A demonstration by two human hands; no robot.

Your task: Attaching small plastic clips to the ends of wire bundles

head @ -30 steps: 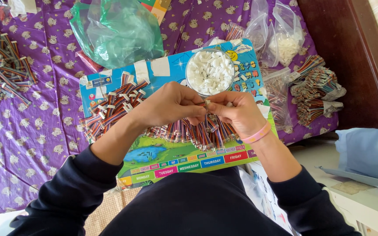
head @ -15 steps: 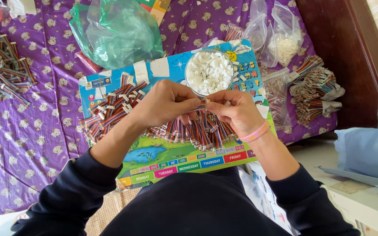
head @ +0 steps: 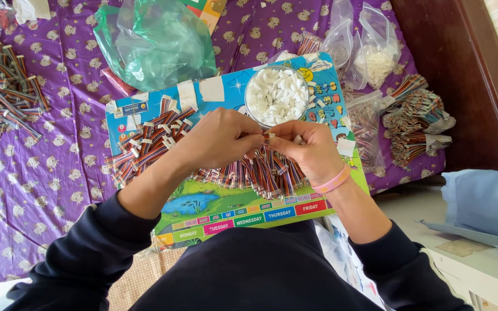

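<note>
Both hands meet over the middle of the colourful board, which lies on the purple patterned cloth of the bed.

Left hand: fingers curled in, tips pinched on a short multicoloured wire piece. Right hand: fingers likewise closed on the same piece from the right side; pink band at the wrist. The two pinches touch, or nearly so. What sits at the piece's tip is too small to tell.

Orientation: only a short end of the wire piece shows between the fingertips. Its long axis seems to run near-to-far, the free end pointing toward the round dish of small white parts just beyond the hands. Exact tilt cannot be read.

Around the hands: a pile of striped wire bundles on the board to the left; a second row of wire bundles directly under the hands; more heaps at far left and at right. Green plastic bag at the far side, clear bags to its right.

Judgement on doing this step well: keep both grips close to the end being worked so the thin wires do not buckle, hold the piece straight along its axis, and press evenly rather than twisting. Working low over the board means a dropped part lands within reach.
</note>
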